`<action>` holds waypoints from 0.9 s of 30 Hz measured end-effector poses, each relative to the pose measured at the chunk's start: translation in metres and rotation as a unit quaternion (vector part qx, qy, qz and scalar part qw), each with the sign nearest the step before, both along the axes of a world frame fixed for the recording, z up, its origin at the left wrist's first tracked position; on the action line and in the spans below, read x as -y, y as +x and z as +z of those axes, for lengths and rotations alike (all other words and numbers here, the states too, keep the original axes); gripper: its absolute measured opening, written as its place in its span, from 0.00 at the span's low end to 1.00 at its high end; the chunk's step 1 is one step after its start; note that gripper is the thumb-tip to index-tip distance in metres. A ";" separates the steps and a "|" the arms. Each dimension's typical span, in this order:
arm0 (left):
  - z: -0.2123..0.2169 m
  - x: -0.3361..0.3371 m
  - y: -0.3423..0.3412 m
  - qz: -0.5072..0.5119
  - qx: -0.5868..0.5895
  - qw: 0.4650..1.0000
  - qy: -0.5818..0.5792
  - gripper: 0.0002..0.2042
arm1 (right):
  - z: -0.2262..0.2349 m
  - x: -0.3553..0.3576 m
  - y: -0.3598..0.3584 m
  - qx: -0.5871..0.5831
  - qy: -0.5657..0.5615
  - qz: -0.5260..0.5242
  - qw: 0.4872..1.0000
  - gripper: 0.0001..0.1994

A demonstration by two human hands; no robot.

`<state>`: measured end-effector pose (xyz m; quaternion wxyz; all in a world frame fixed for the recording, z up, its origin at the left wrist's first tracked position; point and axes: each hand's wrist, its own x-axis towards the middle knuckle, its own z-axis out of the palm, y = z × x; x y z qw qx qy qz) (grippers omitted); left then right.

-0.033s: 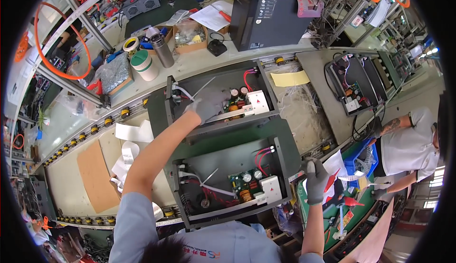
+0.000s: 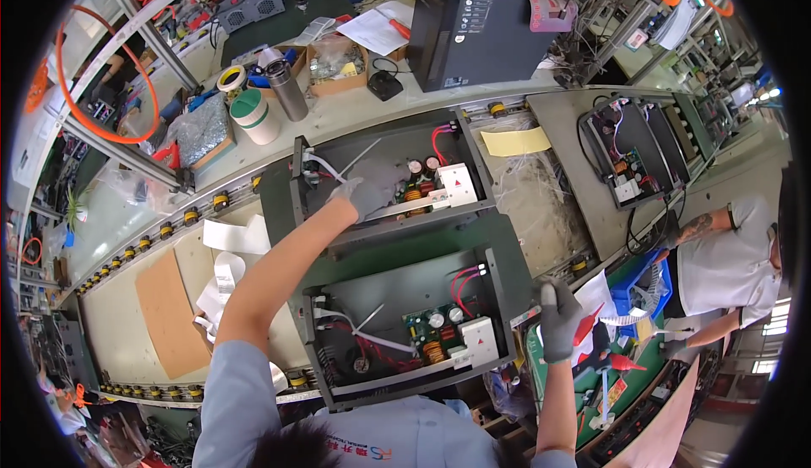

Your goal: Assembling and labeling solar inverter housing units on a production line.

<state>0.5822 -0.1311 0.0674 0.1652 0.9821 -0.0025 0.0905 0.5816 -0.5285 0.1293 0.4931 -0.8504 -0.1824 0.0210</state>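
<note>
— Head view: where is the left hand [image 2: 372,189]?
— Arm stretched forward, its gloved fingers curled down onto white wires inside the far open grey metal chassis [image 2: 389,182] on the worktop [image 2: 541,206].
— And the right hand [image 2: 559,320]?
— Raised just right of the near grey metal chassis [image 2: 410,329], forearm upright, fingers wrapped around a small dark tool [image 2: 525,316]; the near chassis sits directly below the far one.

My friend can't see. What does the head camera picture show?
A person's gloved left hand reaches into the far open metal case with a circuit board and wires, while the gloved right hand grips the right edge of the near open metal case. Both cases sit on a conveyor workbench.
</note>
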 end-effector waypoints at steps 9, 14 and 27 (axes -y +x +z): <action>-0.021 0.006 0.019 -0.001 -0.098 0.994 0.056 0.09 | 0.012 -0.156 0.106 0.268 -0.174 0.345 0.883 0.14; -0.030 0.003 0.019 -0.061 -0.028 0.995 0.076 0.08 | -0.015 -0.201 0.123 0.376 -0.248 0.444 0.775 0.14; -0.038 -0.005 0.016 -0.035 -0.027 0.998 0.033 0.11 | -0.030 -0.245 0.126 0.318 -0.467 0.462 0.683 0.08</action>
